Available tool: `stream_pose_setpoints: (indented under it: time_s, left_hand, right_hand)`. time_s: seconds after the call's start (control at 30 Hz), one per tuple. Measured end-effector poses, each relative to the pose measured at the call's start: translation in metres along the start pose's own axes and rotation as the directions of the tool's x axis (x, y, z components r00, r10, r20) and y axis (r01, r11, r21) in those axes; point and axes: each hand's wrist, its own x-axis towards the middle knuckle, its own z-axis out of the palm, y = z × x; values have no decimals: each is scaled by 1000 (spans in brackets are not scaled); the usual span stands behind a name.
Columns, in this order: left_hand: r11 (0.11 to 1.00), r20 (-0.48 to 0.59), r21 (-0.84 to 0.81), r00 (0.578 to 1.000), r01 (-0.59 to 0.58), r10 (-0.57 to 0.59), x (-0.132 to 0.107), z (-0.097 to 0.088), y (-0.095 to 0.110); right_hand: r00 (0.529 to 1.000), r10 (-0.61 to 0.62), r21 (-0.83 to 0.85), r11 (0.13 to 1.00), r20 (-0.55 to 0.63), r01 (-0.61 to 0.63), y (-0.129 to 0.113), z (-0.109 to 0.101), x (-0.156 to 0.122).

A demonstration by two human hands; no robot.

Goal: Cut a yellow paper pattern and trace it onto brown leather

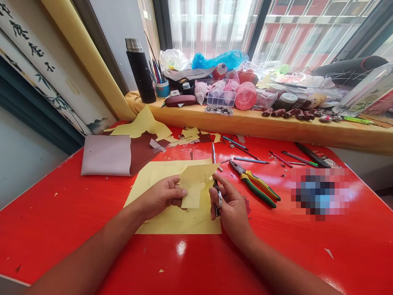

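My left hand (161, 197) and right hand (231, 209) are bare, and my forearms (82, 256) are bare too, coming in from 7 o'clock and 5 o'clock with nothing worn on them. Both forearms are long and smooth, tapering toward the wrists. My fingers (173, 189) look short and sturdy, and the nails (184, 191) are trimmed close and unpainted.

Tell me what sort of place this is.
Probably a home craft corner by a window, though it could be a small workshop: the red table is littered with cut yellow sheets, pliers lie among them, and the windowsill holds a clear compartment box.
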Motion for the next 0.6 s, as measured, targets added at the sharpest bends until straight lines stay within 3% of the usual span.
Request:
stream_pose_setpoints:
  time_s: [0.1, 0.33, 0.47, 0.6]
  left_hand:
    - [997, 0, 71, 1000, 6, -6, 1, -3, -4]
    - [980, 114, 195, 991, 44, -67, -5, -2, -3]
    - [951, 30, 299, 997, -72, 66, -5, -6, 4]
    - [862, -33, 471, 973, -186, 228, -5, -10, 7]
  right_hand:
    - [1000, -1, -2, 1000, 11, 1, 0, 1, 1]
    - [998, 15, 7, 1000, 69, -15, 1, 3, 1]
    - [995, 38, -2, 999, 92, -39, 1, 2, 0]
    - [986, 72, -22, 997, 151, -69, 3, 4, -3]
